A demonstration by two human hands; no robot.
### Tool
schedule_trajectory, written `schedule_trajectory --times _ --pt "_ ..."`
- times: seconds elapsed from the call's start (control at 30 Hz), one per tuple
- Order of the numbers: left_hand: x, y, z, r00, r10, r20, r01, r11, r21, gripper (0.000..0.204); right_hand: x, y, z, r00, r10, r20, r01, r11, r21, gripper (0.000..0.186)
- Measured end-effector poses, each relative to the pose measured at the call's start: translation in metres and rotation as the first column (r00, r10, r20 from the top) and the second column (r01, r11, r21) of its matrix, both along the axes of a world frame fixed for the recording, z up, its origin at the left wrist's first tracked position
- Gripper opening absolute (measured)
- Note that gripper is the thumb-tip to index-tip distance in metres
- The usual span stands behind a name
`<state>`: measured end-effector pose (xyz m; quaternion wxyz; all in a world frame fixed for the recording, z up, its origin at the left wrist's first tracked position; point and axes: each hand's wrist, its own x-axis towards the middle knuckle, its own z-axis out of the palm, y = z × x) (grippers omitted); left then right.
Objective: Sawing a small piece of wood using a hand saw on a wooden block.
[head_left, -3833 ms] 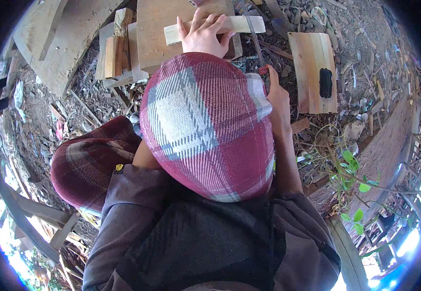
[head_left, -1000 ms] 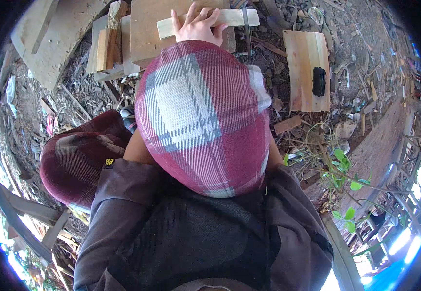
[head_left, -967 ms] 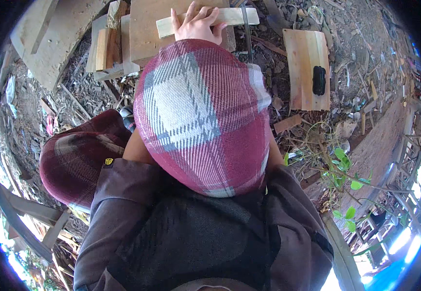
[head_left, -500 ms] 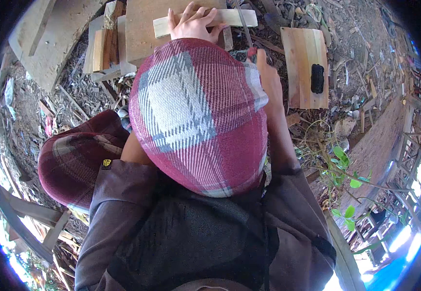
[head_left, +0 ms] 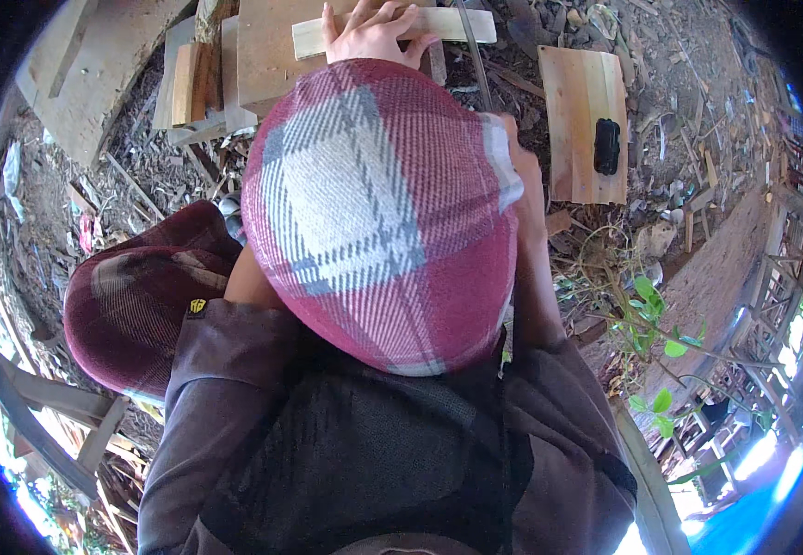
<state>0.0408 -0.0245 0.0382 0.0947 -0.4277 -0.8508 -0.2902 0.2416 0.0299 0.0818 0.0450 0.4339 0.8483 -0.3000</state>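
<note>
A pale wooden strip (head_left: 462, 26) lies crosswise at the top of the view, over a wooden board (head_left: 277, 55). My left hand (head_left: 372, 39) presses down on the strip with spread fingers. Across the strip's right part runs the narrow grey blade of a saw (head_left: 475, 60). My right hand (head_left: 525, 166) is closed at the saw's near end; my raised knee in plaid cloth (head_left: 355, 203) hides its fingertips and the handle. The saw's teeth are too small to make out.
Right of the saw lies a flat wooden panel (head_left: 568, 120) bearing a black oblong object (head_left: 606, 146). Wood blocks (head_left: 191, 85) and a large plank (head_left: 96, 88) stand at the upper left. Scraps litter the ground; a leafy plant (head_left: 647, 310) grows at the right.
My right hand has drawn back toward me with the saw, and its red handle has gone out of sight behind the knee. My left hand stays on the strip.
</note>
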Motion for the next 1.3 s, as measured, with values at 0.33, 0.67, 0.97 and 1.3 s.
schedule_trajectory --times 0.33,0.67,0.97,1.3 --pt "-0.009 -0.005 -0.04 0.976 0.062 -0.208 -0.104 0.975 -0.197 0.043 -0.031 0.012 0.001 0.999 0.044 0.003 -0.044 0.997 0.06 0.026" --pt "0.0 -0.002 -0.002 0.999 0.012 0.032 -0.011 0.999 -0.043 0.035 -0.026 0.014 0.012 1.0 0.031 -0.001 -0.031 1.0 0.001 0.027" --pt "-0.004 -0.002 -0.005 0.997 0.072 -0.017 -0.072 0.997 0.001 0.032 -0.001 0.008 0.042 0.992 0.06 0.106 -0.064 0.997 0.031 0.031" --pt "0.0 -0.002 0.005 0.999 -0.007 0.047 0.008 1.0 -0.014 0.032 -0.053 0.032 0.005 0.998 0.038 0.042 -0.042 0.994 0.105 0.03"
